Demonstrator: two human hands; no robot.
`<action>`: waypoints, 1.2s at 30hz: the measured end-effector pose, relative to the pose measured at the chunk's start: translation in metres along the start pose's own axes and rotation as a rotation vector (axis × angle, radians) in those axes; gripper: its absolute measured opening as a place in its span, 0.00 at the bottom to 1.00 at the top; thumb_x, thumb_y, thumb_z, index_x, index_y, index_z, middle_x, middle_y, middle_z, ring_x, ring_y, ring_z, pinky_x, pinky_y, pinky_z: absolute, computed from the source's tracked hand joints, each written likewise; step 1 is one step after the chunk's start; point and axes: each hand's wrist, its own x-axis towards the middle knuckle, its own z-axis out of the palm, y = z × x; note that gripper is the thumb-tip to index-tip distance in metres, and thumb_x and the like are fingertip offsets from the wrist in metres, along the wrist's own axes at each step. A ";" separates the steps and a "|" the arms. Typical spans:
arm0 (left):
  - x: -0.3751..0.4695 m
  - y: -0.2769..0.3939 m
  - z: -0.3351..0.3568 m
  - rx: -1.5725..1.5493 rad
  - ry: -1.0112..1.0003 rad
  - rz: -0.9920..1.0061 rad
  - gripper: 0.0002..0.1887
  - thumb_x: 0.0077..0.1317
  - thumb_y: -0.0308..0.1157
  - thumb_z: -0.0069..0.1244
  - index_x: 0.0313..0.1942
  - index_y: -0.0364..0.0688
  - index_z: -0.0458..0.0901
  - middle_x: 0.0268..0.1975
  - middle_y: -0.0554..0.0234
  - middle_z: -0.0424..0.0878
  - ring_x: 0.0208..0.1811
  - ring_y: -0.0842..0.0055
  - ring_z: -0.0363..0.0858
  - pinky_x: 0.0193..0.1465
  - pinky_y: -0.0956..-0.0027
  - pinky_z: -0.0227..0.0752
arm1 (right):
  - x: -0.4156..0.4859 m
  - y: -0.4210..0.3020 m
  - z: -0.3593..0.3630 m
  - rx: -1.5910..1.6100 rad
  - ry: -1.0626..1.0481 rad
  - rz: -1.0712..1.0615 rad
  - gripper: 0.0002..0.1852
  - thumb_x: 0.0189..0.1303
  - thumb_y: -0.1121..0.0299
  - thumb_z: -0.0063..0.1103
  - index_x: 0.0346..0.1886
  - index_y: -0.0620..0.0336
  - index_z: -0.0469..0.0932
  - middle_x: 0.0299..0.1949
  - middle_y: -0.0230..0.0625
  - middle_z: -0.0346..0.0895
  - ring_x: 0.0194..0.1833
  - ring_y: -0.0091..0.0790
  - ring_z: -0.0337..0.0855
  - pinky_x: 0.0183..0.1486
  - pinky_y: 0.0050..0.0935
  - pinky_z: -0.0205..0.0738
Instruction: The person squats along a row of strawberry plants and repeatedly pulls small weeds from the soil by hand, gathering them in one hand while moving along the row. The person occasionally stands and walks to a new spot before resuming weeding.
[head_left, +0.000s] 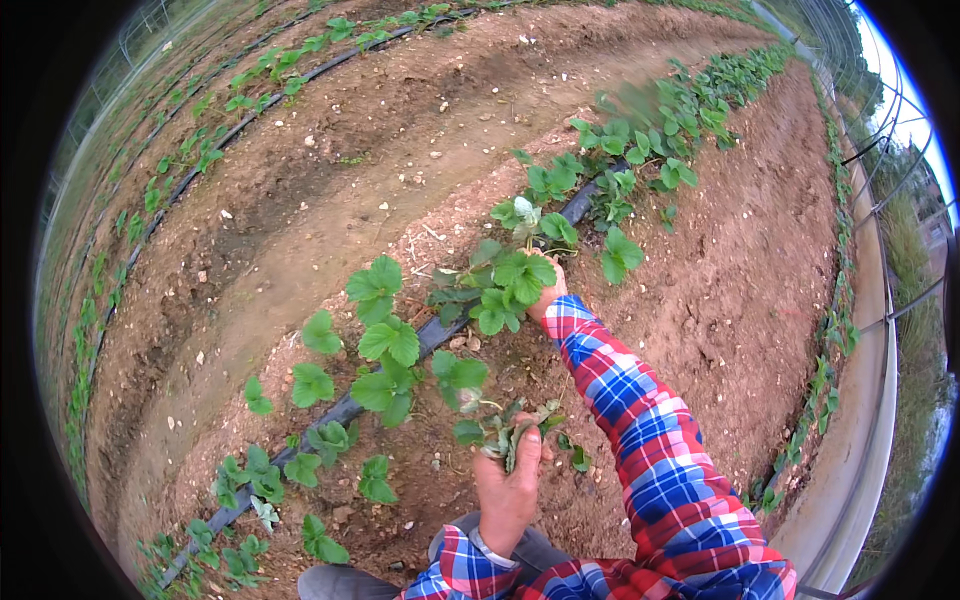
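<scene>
My left hand is closed around a bunch of strawberry leaves, some limp and greyish, their stalks poking out past the thumb. Farther forward, my right hand reaches into a leafy strawberry plant. Leaves cover most of its fingers, so whether they grip a stalk cannot be told. One pale, upturned leaf stands just above that hand. Between the two hands and to the left grows another strawberry plant with broad green leaves. A black drip hose runs along the row beneath the plants.
The planted row continues to denser strawberry plants at the upper right. A bare soil furrow separates it from another row with a black hose. At right are a pale concrete-like edge and metal hoops. My knee is low in view.
</scene>
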 end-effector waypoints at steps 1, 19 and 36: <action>-0.001 0.001 -0.001 -0.029 0.007 -0.039 0.07 0.67 0.29 0.48 0.43 0.36 0.76 0.28 0.69 0.78 0.28 0.86 0.74 0.30 0.81 0.66 | -0.004 0.005 -0.008 0.015 -0.061 -0.017 0.11 0.54 0.66 0.52 0.39 0.56 0.76 0.38 0.42 0.77 0.41 0.45 0.77 0.42 0.40 0.73; 0.001 0.004 0.007 -0.038 0.009 0.036 0.08 0.67 0.30 0.48 0.42 0.36 0.76 0.26 0.69 0.77 0.24 0.87 0.72 0.25 0.81 0.62 | 0.043 0.034 -0.076 1.290 0.223 0.281 0.11 0.59 0.71 0.56 0.44 0.60 0.77 0.36 0.31 0.79 0.35 0.24 0.75 0.37 0.25 0.72; 0.003 0.002 0.007 0.028 -0.056 0.019 0.08 0.67 0.31 0.47 0.43 0.37 0.73 0.26 0.65 0.76 0.24 0.83 0.72 0.25 0.78 0.63 | 0.036 0.017 -0.039 -0.332 -0.269 0.359 0.09 0.47 0.67 0.55 0.30 0.60 0.81 0.30 0.49 0.80 0.35 0.51 0.82 0.40 0.46 0.77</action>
